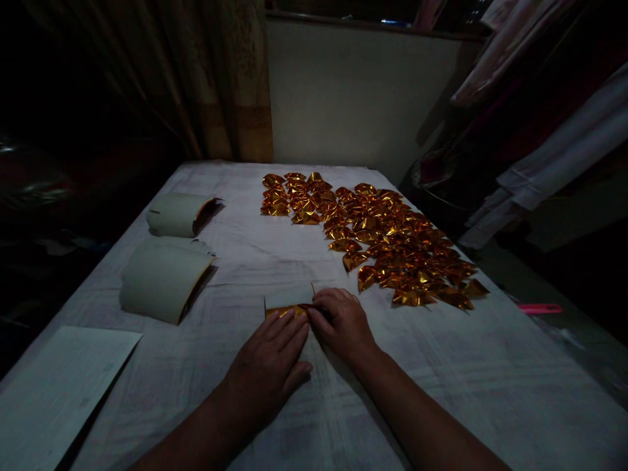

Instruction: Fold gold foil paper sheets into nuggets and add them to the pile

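A small sheet of gold foil paper (287, 302), white on its back, lies partly folded on the white cloth of the table (441, 366). My left hand (269, 363) lies flat on its near part, fingers stretched out and pressing down. My right hand (343, 320) rests at the sheet's right edge, fingers curled and pinched on the fold. A wide spread of several folded gold foil pieces (383, 239) lies beyond my right hand, running from the table's middle to its right side.
Two curled stacks of foil sheets, white side out, sit at the left (164, 278) (179, 214). A flat white paper (53, 386) lies at the near left corner. A curtain and wall stand behind; hanging clothes and a pink object (540, 308) are right of the table.
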